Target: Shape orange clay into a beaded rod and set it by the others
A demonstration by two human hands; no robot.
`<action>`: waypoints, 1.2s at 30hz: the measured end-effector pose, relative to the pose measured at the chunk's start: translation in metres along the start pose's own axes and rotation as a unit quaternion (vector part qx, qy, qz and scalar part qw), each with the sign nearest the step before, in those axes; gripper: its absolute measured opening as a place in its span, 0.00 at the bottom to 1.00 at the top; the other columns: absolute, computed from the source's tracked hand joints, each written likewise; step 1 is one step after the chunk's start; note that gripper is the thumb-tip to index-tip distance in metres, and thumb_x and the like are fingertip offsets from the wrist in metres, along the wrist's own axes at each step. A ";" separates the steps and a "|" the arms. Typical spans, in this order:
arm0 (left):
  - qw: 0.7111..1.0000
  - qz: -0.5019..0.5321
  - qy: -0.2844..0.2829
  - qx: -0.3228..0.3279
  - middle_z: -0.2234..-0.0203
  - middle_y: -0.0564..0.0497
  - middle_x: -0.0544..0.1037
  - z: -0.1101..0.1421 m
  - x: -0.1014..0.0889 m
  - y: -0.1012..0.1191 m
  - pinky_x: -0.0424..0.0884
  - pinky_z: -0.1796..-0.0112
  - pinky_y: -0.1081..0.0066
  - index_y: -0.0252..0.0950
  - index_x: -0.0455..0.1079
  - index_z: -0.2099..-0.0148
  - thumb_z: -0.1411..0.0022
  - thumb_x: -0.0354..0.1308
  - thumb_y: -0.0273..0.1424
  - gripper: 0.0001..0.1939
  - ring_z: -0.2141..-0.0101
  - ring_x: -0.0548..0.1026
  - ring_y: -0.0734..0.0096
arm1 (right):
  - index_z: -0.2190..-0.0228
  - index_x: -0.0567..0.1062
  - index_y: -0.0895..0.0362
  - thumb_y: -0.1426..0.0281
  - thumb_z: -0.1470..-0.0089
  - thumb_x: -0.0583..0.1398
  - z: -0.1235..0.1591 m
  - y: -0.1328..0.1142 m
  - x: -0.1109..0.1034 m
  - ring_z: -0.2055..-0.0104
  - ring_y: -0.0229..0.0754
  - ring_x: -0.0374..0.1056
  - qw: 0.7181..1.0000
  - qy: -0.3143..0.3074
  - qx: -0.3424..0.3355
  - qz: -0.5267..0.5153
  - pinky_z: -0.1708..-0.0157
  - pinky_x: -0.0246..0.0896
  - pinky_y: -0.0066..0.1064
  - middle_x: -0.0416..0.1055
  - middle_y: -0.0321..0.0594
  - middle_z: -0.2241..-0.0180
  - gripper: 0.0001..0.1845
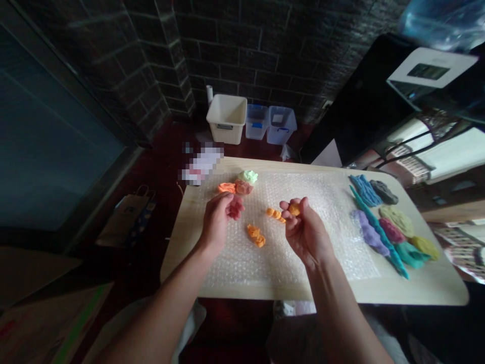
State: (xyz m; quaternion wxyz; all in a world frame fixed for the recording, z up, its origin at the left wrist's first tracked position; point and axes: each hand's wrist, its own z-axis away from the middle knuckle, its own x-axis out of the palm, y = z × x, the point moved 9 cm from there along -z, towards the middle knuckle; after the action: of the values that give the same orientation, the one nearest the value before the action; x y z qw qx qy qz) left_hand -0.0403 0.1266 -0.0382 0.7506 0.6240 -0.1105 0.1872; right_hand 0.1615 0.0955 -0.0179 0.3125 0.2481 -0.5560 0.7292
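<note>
My right hand point(306, 232) is closed around a small orange lump of modelling clay point(294, 209), pinched between thumb and fingers above the bubble wrap. Just left of it, a short row of small orange clay balls point(275, 214) lies on the wrap, partly covered by my fingers. My left hand point(222, 215) hovers to the left with fingers loosely curled and apart, and nothing shows in it. Between the hands, nearer to me, sits a crumpled orange clay piece point(256, 236). Beyond my left hand are bright orange point(226, 188), brown point(243, 187) and pale green clay point(248, 176) lumps.
Bubble wrap point(314, 189) covers much of the wooden table point(449, 290). On the right lie several coloured clay lumps, among them purple point(369, 232) and blue point(366, 190), plus a long teal strip point(380, 232). A cream bin point(227, 119) and two clear tubs point(281, 125) stand behind.
</note>
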 end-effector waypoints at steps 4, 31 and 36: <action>1.000 -0.014 -0.002 0.008 0.74 0.49 0.80 0.000 0.001 -0.004 0.65 0.73 0.71 0.36 0.75 0.67 0.36 0.59 0.38 0.12 0.76 0.73 0.71 | 0.68 0.78 0.57 0.65 0.45 0.72 0.004 0.001 0.009 0.75 0.31 0.71 0.999 0.017 0.027 -0.012 0.79 0.68 0.17 0.79 0.38 0.69 0.12; 1.000 -0.019 0.004 -0.003 0.75 0.48 0.79 0.002 0.002 -0.005 0.65 0.74 0.72 0.35 0.76 0.68 0.40 0.61 0.38 0.11 0.75 0.73 0.71 | 0.74 0.75 0.55 0.68 0.43 0.68 0.010 -0.008 0.012 0.73 0.33 0.61 1.000 0.024 0.011 0.002 0.73 0.64 0.25 0.71 0.36 0.70 0.09; 1.000 -0.018 0.011 -0.007 0.73 0.48 0.80 0.003 0.002 -0.004 0.65 0.74 0.72 0.35 0.75 0.68 0.41 0.62 0.37 0.10 0.74 0.75 0.71 | 0.67 0.81 0.57 0.76 0.49 0.70 0.009 -0.007 0.018 0.66 0.36 0.69 0.998 0.001 -0.011 0.059 0.68 0.70 0.26 0.79 0.43 0.58 0.05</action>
State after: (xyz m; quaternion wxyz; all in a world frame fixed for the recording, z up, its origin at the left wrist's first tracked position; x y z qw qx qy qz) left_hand -0.0361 0.1236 -0.0406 0.7591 0.6188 -0.0922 0.1798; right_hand 0.1546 0.0910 0.0013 0.2721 0.2103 -0.5771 0.7408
